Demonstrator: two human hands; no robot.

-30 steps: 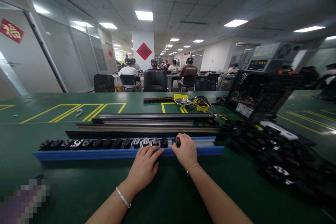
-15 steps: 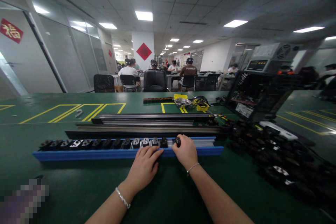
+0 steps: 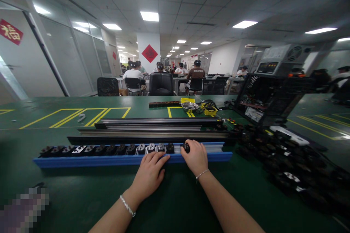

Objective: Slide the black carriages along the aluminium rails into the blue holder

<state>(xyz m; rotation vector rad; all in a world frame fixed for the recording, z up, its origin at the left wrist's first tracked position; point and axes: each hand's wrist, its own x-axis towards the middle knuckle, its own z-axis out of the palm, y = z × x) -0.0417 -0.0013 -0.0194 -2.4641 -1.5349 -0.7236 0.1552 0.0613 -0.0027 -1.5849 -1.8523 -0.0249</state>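
Observation:
A long blue channel rail [image 3: 104, 162] lies across the green table in front of me. In its trough stands a row of small black socket modules [image 3: 111, 150], some with white or silver tops. My right hand [image 3: 196, 157] pinches one black socket module [image 3: 186, 147] at the rail, right of the row and a small gap from the last one; the fingers hide part of it. My left hand [image 3: 150, 169] rests with outstretched fingers on the rail's front edge, below the silver-topped modules.
Behind the blue rail lie several long black and silver rails [image 3: 153, 133]. A heap of black parts [image 3: 287, 160] spreads at the right, near an opened computer case [image 3: 268, 98]. A metal bowl [image 3: 190, 106] stands farther back. People sit at distant tables.
My right hand has shifted slightly to the right with the black module. The left hand stays on the rail's front edge.

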